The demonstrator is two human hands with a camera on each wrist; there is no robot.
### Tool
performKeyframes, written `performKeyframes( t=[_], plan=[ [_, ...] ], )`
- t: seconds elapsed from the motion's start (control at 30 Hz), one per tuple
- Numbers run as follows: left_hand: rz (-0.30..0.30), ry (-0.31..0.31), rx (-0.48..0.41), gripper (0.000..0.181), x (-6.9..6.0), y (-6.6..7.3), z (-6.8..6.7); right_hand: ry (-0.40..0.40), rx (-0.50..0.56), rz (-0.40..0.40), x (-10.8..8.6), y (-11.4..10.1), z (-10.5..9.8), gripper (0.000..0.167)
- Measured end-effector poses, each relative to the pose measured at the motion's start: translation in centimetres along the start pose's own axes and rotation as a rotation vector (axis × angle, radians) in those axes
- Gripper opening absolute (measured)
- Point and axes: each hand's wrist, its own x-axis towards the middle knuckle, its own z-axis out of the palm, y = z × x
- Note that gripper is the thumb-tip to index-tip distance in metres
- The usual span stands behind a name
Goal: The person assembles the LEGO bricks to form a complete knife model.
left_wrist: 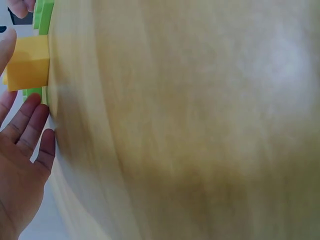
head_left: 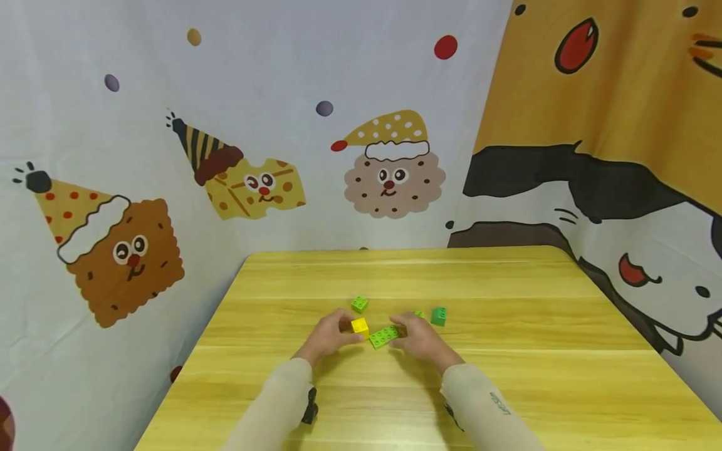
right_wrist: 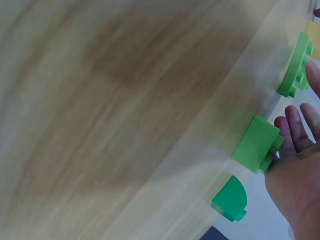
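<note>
My left hand (head_left: 329, 335) pinches a yellow toy building brick (head_left: 360, 328) between thumb and forefinger, low over the table. In the left wrist view, the yellow brick (left_wrist: 31, 62) sits between the thumb and a finger, while the other fingers extend loosely beside it. My right hand (head_left: 420, 338) has thumb and forefinger at opposite sides of the right end of a flat light-green studded brick (head_left: 384, 337). That flat brick (right_wrist: 296, 65) lies just right of the yellow one. Beneath the right fingers is another light-green brick (right_wrist: 256, 143), mostly hidden in the head view.
A small light-green brick (head_left: 359, 304) lies behind the left hand. To the right of the right hand stands a darker green brick with a curved side (head_left: 439, 316). Everything rests on a wood-grain table (head_left: 507, 388), with a cartoon-printed cloth (head_left: 316, 56) hanging around it.
</note>
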Motion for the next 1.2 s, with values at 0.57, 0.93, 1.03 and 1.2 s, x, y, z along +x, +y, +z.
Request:
performKeyframes(
  t=[0.57, 0.93, 1.03, 1.2],
  plan=[
    [0.0, 0.003, -0.032, 0.033, 0.3, -0.4, 0.6, 0.003, -0.246, -0.102, 0.1, 0.6, 0.1, 0.048],
    [-0.009, -0.002, -0.073, 0.03, 0.2, 0.0, 0.5, -0.023, -0.25, -0.139, -0.2, 0.7, -0.7, 0.029],
    [-0.014, 0.001, -0.073, 0.03, 0.2, -0.1, 0.5, -0.026, -0.207, -0.113, -0.4, 0.5, -1.1, 0.031],
    [-0.017, 0.008, -0.08, 0.029, 0.3, -0.2, 0.6, 0.033, -0.094, -0.021, -0.5, 0.2, -1.8, 0.038]
  ],
)
